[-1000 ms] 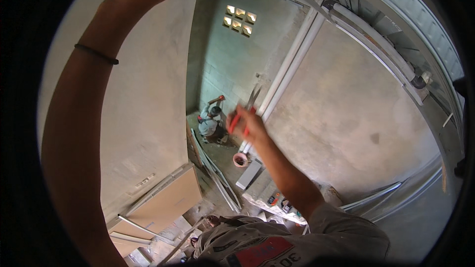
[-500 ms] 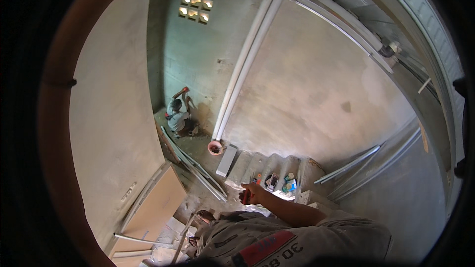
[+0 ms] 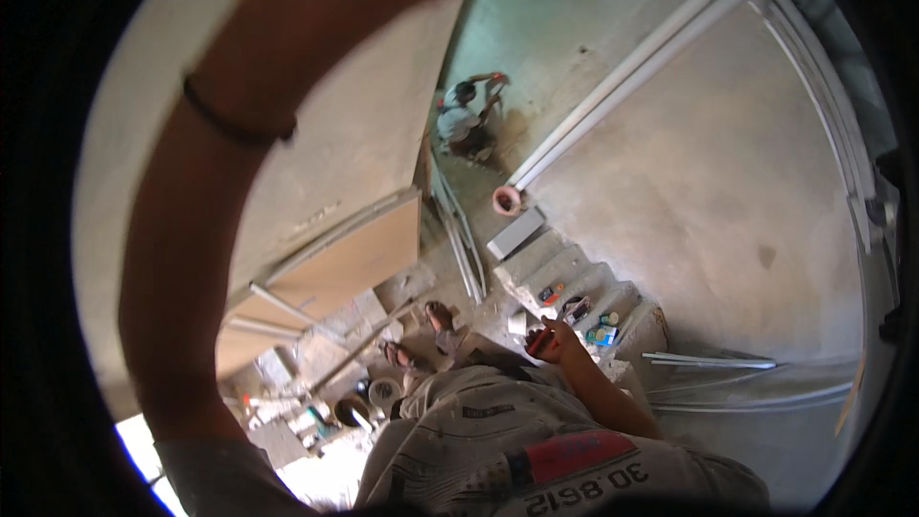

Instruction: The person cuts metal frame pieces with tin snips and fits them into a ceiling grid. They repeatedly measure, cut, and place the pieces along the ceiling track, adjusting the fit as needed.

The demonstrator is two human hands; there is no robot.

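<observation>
My right hand [image 3: 553,339] is held low in front of my body, its fingers closed round a small red and dark object [image 3: 539,345] whose kind I cannot make out. Just beyond it rise the rough concrete steps [image 3: 571,266]. On them lie an orange and black item [image 3: 550,294], a dark open case or pouch [image 3: 575,309] and several small tins or tubs [image 3: 600,333] beside a blue and white packet [image 3: 606,320]. My left forearm [image 3: 206,220], with a dark band at the wrist, reaches up close to the view; its hand is cut off at the top.
A co-worker [image 3: 463,120] crouches at the far wall, holding something red against it. Pale metal profiles [image 3: 458,230] lie on the floor near a clay pot [image 3: 506,200] and a grey block [image 3: 517,234]. Brown boards [image 3: 335,258] lean at left; buckets [image 3: 385,393] and debris lie by my feet.
The view has turned and tilted down, showing more floor at my feet. My left forearm now crosses further into view. The red object stays in my right hand.
</observation>
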